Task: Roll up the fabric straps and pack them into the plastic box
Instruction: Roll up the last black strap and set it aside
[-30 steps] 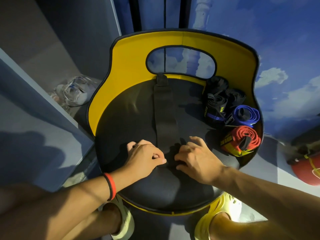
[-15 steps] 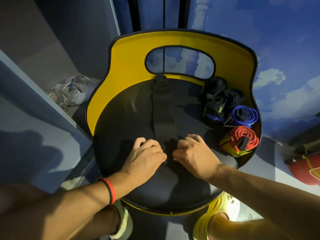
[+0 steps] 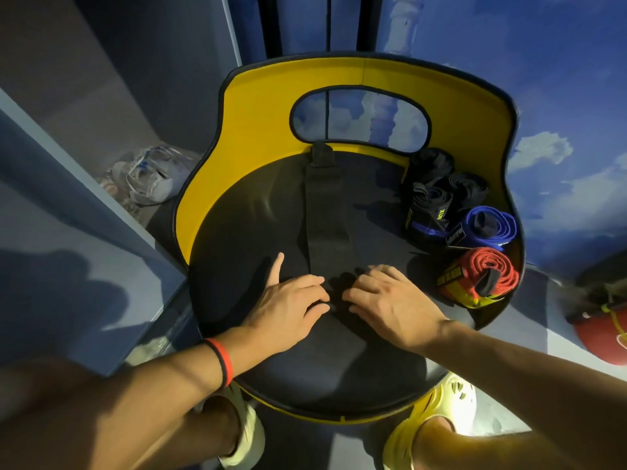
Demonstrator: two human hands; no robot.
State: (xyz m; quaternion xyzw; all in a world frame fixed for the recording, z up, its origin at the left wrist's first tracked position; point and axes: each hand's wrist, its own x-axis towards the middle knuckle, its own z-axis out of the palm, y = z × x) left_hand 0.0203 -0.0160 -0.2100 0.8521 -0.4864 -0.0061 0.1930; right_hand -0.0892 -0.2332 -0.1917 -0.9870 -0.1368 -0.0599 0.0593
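A long black fabric strap (image 3: 324, 218) lies flat along the middle of the black chair seat (image 3: 244, 232), running from the backrest towards me. Its near end is a small dark roll under my fingers. My left hand (image 3: 288, 308) and my right hand (image 3: 390, 303) sit side by side on that roll, fingers curled over it; the left little finger points out straight. Rolled straps lie at the seat's right edge: a red one (image 3: 481, 271), a blue one (image 3: 488, 225) and black ones (image 3: 431, 205). A clear plastic box (image 3: 149, 178) stands on the floor to the left.
The chair has a yellow backrest (image 3: 258, 106) with an oval cut-out. A grey-blue panel (image 3: 84, 205) rises on the left. A red object (image 3: 607, 330) lies on the floor at far right. My feet in yellow shoes (image 3: 431, 418) are below the seat.
Both hands have moved a little further up the seat along the strap, and the flat length of strap ahead of them has grown shorter. The left little finger now sticks out.
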